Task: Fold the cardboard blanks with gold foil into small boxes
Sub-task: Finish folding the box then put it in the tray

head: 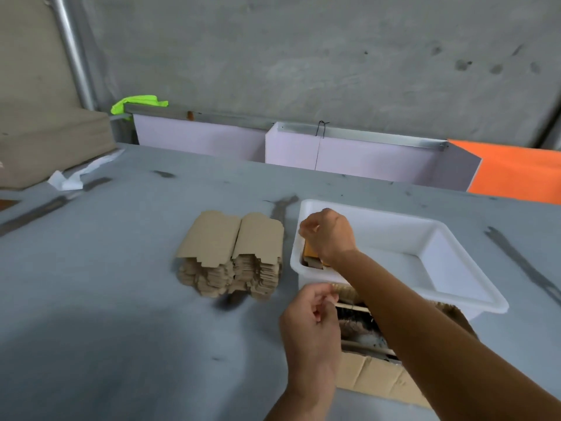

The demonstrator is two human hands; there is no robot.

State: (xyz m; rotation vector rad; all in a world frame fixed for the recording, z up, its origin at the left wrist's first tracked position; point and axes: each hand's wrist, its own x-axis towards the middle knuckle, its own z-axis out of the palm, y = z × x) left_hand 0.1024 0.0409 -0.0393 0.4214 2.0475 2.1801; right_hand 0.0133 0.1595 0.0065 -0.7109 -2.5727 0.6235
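1. The stack of cardboard blanks (230, 253) is sitting on the grey table (106, 284), plain brown side up – two piles side by side, edges a bit ragged lower down. No gold foil is showing from this angle.
2. The right hand (329, 235) is reaching across into the near left corner of the white plastic tub (440, 238). Its fingers are curling down over something orange-gold and brown in that corner, probably a folded box (312, 256), but the hand is covering most of it, so I can't tell whether it's actually gripping it or just resting on top.
3. The left hand (309, 323) is hovering closer to the camera, just in front of the tub, fingers loosely curling with nothing in them – thumb and fingertips are nearly meeting.
4. The tub is sitting just right of the blanks, not touching them, and it's resting partly on an open corrugated carton (373, 375) with dark stuff inside that's too murky to make out.
5. Further back, white panels (349, 153) are leaning along the table's far edge, an orange sheet (516, 171) is lying at the right, and a neon green rag (136, 103) is draped at the left.
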